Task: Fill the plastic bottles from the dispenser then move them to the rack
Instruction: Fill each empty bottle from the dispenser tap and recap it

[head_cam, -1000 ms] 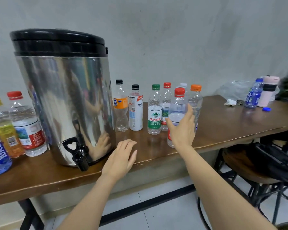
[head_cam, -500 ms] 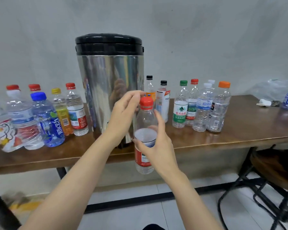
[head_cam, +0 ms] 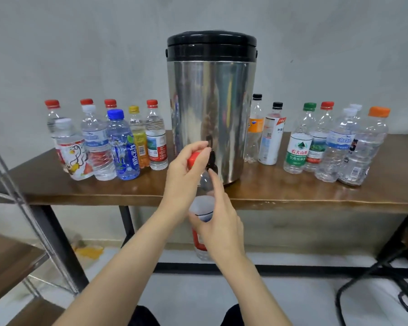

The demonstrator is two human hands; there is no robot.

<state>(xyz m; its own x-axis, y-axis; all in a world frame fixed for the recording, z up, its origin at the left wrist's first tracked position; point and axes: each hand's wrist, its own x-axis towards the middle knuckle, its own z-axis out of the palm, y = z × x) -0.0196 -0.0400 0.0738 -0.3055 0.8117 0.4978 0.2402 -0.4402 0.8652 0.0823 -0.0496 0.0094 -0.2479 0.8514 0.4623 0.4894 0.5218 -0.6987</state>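
Your left hand (head_cam: 183, 171) has its fingers curled over the red cap (head_cam: 193, 158), pinching it from above. Your right hand (head_cam: 220, 223) is wrapped round the middle of the bottle (head_cam: 201, 209), holding it upright just in front of the dispenser (head_cam: 210, 109) and close under its black tap (head_cam: 213, 161).

The step looks like uncapping. Grip firmly with the right hand but don't squeeze, because this thin bottle seems empty and will likely buckle. Turn only the cap, with the left hand. Hold the cap in your left fingers rather than setting it down, so it can go back on after filling. Then bring the open neck straight beneath the tap before you touch the lever.

A left cluster of bottles (head_cam: 118, 142) stands to the dispenser's left and a right cluster of bottles (head_cam: 327, 142) to its right, all capped, on the wooden table (head_cam: 292, 196). Further to the dispenser's left, a metal-framed shelf (head_cam: 21, 201) is probably the rack.
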